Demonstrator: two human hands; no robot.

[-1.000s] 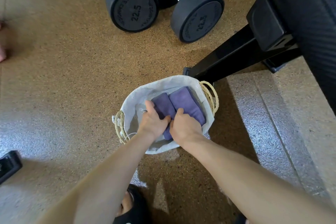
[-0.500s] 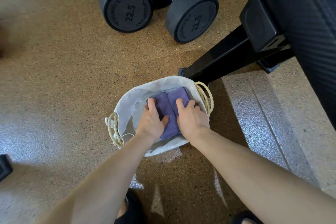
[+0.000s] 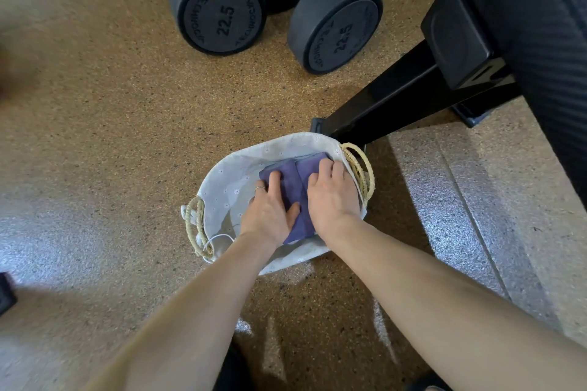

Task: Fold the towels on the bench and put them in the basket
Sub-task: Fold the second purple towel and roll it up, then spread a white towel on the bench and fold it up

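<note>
1. Two folded purple towels (image 3: 295, 181) lie side by side inside the basket (image 3: 228, 178), soft matte cloth in neat oblong shapes with a seam-like gap between them.
2. The left hand (image 3: 270, 213) lies flat on the left towel, fingers straight and pressed down, thumb out toward the gap; a thin ring sits on one finger.
3. The right hand (image 3: 333, 197) lies flat on the right towel, fingers spread a little and pressing, tips near the far rim.
4. The basket is oval, lined with pale cloth printed with small flowers, and has a looped straw-rope handle (image 3: 360, 168) at each end; a white cord hangs by the near-left handle.
5. It stands on a speckled, cork-coloured rubber floor (image 3: 111, 105) with glossy patches of light.
6. Just behind the basket a black metal bench leg (image 3: 397, 105) slants up to the bench (image 3: 540, 25), whose black pad has a ribbed texture.
7. Farther off stand two round black dumbbells (image 3: 336, 22) marked 22.5, with a knurled steel bar.
8. To the right, paler grey and beige strips run along the floor.
</note>
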